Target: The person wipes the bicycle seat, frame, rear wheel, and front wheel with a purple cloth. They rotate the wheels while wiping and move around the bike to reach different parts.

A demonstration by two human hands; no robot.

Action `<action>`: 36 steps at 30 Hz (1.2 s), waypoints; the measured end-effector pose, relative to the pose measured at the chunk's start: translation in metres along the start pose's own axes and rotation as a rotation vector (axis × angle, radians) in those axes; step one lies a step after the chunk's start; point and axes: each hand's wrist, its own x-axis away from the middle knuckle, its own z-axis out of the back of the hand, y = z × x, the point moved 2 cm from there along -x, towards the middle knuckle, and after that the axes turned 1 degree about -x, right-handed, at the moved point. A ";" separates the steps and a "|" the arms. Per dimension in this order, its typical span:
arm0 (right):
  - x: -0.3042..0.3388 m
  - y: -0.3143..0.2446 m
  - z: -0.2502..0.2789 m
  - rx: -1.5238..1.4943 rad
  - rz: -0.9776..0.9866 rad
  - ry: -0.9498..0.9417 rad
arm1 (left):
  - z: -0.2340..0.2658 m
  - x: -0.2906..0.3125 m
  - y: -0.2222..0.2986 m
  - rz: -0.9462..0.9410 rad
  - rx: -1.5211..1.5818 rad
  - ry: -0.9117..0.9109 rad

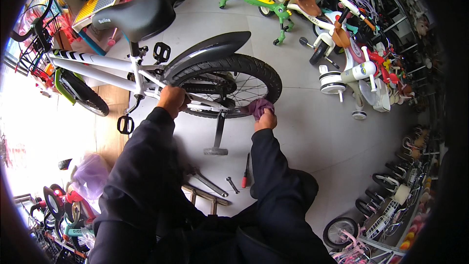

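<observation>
A white bicycle [95, 70] with a black saddle [141, 17] stands in front of me, its rear wheel [273, 76] toward the right. My left hand [171, 100] is closed around the frame tubing just ahead of that wheel. In my right hand [266, 119] is a bunched purple cloth [260, 108], pressed to the near lower edge of the rear wheel. Between my hands the kickstand [220, 132] reaches down to the floor. A black rear mudguard [210, 54] arches over the tire.
An adjustable wrench [210, 184], a small spanner [232, 185] and a red-handled screwdriver [244, 180] lie on the floor near my knees. Children's ride-ons, one a green balance bike [261, 2], crowd the right. A purple plastic bag [90, 175] sits at left.
</observation>
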 end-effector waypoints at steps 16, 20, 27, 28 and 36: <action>0.085 -0.078 -0.058 0.269 0.667 -0.430 | 0.004 -0.003 -0.003 0.015 -0.030 -0.045; 0.068 -0.059 -0.048 0.436 0.744 -0.302 | 0.007 -0.012 -0.007 0.001 -0.090 -0.084; 0.024 -0.014 0.001 0.654 0.611 -0.047 | 0.005 -0.016 -0.009 -0.077 -0.263 -0.096; 0.020 -0.007 0.009 0.700 0.536 0.039 | 0.004 -0.013 -0.007 -0.042 -0.190 -0.066; 0.005 0.044 0.029 0.935 0.454 -0.071 | 0.001 0.001 0.004 0.041 -0.075 -0.039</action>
